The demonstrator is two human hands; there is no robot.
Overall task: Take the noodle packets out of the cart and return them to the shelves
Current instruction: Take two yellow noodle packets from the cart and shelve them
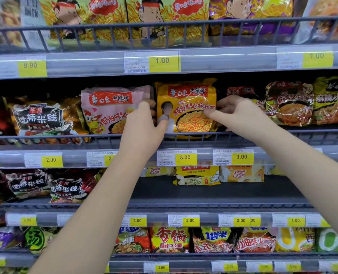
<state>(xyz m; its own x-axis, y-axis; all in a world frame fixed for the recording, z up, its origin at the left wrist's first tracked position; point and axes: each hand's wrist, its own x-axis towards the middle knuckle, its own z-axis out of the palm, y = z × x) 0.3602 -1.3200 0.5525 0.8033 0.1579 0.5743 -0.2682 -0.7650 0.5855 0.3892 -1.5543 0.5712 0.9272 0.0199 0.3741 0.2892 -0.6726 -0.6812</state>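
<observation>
Pkt: I've got the yellow plastic noodle packet (187, 107) upright on the 2nd grey metal shelf (75, 155), behind the grey wire front rail (243, 133).
L hand: left hand (144, 123) grips the pkt's left edge, thumb on the front.
R hand: right hand (237, 113) pinches the right edge, fingers curled.
Edges: pink plastic noodle packet (108, 111) just beside, on the left.
Room: dark gap on the right, before the black-and-gold foil packet (288, 103).

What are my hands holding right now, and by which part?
Both hold the yellow packet: the left hand pinches its left edge, the right hand its right edge, thumbs on the front.
</observation>
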